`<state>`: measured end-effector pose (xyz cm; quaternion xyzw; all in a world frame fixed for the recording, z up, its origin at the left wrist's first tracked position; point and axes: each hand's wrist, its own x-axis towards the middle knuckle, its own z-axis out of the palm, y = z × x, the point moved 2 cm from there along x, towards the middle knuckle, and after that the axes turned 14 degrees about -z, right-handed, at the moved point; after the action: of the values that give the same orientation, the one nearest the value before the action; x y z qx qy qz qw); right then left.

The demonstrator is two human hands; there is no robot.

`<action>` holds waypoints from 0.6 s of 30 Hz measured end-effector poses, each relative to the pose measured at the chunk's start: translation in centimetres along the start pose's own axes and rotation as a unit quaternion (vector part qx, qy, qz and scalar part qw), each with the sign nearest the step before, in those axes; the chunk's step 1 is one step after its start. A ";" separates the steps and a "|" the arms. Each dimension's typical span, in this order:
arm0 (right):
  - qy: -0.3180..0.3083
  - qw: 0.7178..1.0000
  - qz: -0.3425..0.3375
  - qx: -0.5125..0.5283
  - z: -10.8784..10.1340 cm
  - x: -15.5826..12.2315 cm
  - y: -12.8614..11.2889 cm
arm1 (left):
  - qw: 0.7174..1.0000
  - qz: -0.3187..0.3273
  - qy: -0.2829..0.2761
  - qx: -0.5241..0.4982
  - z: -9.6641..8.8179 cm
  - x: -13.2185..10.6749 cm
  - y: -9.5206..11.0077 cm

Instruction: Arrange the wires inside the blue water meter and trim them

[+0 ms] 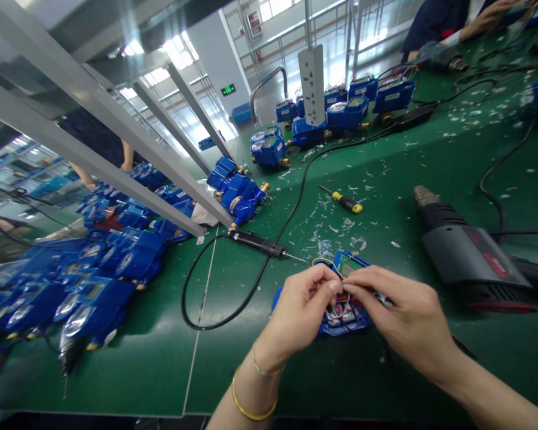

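Note:
An opened blue meter module [343,316] with a green circuit board and coloured wires lies on the green table [161,358] in front of me. My left hand [301,310] is closed in a pinch on the wires at the top of the module. My right hand [403,319] meets it from the right, fingertips pinched on the same wires. Both hands cover most of the module. An electric screwdriver [257,243] with a black cord lies just beyond my left hand.
A black heat gun [466,254] lies to the right. A yellow-handled screwdriver [346,202] sits farther back. Several blue water meters [94,280] pile up at the left and along the back. A white power strip [312,83] hangs ahead. Another person's hand [484,21] works at the top right.

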<state>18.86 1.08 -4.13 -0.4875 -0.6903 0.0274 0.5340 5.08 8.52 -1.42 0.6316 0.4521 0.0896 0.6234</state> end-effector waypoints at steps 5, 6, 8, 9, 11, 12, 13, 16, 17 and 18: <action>0.044 0.961 0.215 0.167 -0.2 0.2 0.4 | 0.999 0.002 0.026 0.033 0.3 0.0 -0.5; 0.054 0.951 0.238 0.189 -0.3 0.2 0.5 | 0.999 -0.002 0.029 0.036 0.4 0.0 -0.6; 0.058 0.942 0.255 0.211 -0.5 0.3 0.8 | 0.999 -0.007 0.032 0.034 0.4 0.0 -0.7; 0.058 0.944 0.251 0.208 -0.6 0.3 1.1 | 0.999 -0.009 0.034 0.031 0.4 -0.1 -0.7; 0.074 0.956 0.230 0.168 -1.3 0.3 1.6 | 0.999 -0.011 0.040 0.031 0.4 -0.2 -0.8; 0.089 0.964 0.214 0.126 -1.8 0.4 1.9 | 0.998 -0.013 0.043 0.033 0.4 -0.3 -0.8; 0.103 0.972 0.198 0.070 -2.4 0.5 2.3 | 0.998 -0.016 0.046 0.036 0.5 -0.4 -0.8; 0.112 0.974 0.142 -0.138 -4.0 0.9 3.2 | 0.997 -0.024 0.056 0.042 0.5 -0.6 -0.8; 0.098 0.968 0.125 -0.195 -4.2 1.1 3.6 | 0.997 -0.028 0.061 0.042 0.5 -0.6 -0.8; 0.079 0.962 0.108 -0.237 -4.3 1.2 3.9 | 0.996 -0.030 0.066 0.042 0.5 -0.6 -0.7</action>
<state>24.71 1.83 -3.61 -0.6722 -0.5763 -0.1182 0.4496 4.75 7.65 -1.87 0.6362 0.5147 0.0928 0.5672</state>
